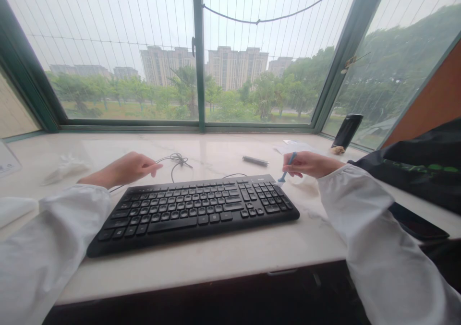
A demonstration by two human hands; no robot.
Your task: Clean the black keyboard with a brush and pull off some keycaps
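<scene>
A black keyboard (201,207) lies on the white marble sill, slightly turned. My right hand (306,164) is closed around the blue handle of a small brush (287,169). Its pale bristle end meets the keyboard's upper right corner, above the number pad. Over the keyboard's far left corner is my left hand (124,169), fingers curled together. A thin grey cable (178,159), loosely bundled behind the keyboard, runs up to my left fingers and reappears on their other side. Whether those fingers grip it or it passes behind them cannot be made out.
Behind the keyboard lies a short dark grey stick (255,161). Crumpled clear plastic (65,169) is at the left. A black cylinder (346,132) stands by the right window; a dark bag (428,164) and a phone (418,222) lie at the right. Windows (201,51) close off the back.
</scene>
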